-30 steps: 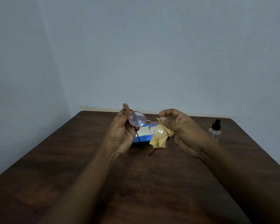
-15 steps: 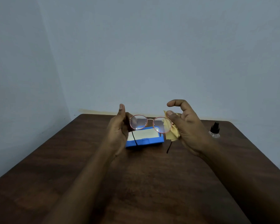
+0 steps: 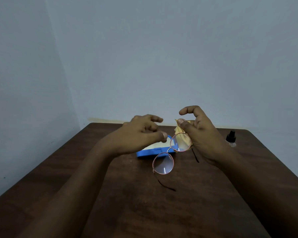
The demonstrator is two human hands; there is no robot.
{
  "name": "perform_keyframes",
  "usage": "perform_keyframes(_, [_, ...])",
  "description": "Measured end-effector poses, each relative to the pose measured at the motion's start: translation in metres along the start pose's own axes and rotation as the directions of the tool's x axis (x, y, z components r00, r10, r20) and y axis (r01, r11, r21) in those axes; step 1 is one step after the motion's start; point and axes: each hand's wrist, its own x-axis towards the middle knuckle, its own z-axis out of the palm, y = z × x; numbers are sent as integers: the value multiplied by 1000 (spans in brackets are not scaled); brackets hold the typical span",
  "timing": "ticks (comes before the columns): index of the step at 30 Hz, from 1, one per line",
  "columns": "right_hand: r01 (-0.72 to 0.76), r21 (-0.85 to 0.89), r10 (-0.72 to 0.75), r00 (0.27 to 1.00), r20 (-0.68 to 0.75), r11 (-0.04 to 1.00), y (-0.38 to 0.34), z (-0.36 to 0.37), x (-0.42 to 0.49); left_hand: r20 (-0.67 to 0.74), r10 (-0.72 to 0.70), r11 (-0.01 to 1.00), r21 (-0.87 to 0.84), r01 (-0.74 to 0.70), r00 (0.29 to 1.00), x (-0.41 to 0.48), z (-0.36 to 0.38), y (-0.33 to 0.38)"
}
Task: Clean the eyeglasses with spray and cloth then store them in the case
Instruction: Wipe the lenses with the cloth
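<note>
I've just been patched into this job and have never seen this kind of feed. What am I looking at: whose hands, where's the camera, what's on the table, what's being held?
There is no machine here: a person works with bare hands, and the single picture comes from a camera on their head, looking forward and down. The right hand pinches a yellow cloth around one lens of the eyeglasses, which hang tilted from that grip above the table. The left hand hovers beside them, fingers loosely curled, holding nothing. On the table sit an open blue case behind them and a small spray bottle at the right.
</note>
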Motion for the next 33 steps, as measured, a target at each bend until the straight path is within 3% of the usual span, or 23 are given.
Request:
perform_keyframes(4, [-22,-60,20,999,-48,998,-3,1,-1,118,44,984,-178,-22,992,-5,14,-1])
perform_keyframes(11, [-24,-84,23,1000,-8,996,-6,0,-1,113,65,941,-337,-23,991,-8,21,-5])
perform_keyframes(18, [-166,218,204,966,-162,962,-7,-11,5,189,9,765,-634,115,982,-13,8,-24])
perform_keyframes(21, [-329,319,344,939,9,889,-6,-14,5,267,-13,680,-705,204,964,-13,6,-36])
perform_keyframes(24, [-420,336,378,907,186,843,-7,-9,3,361,-33,579,-753,312,932,-12,9,-43])
perform_keyframes(33, [-414,521,298,908,295,746,-21,-12,0,450,-37,414,-806,423,892,-12,23,-56])
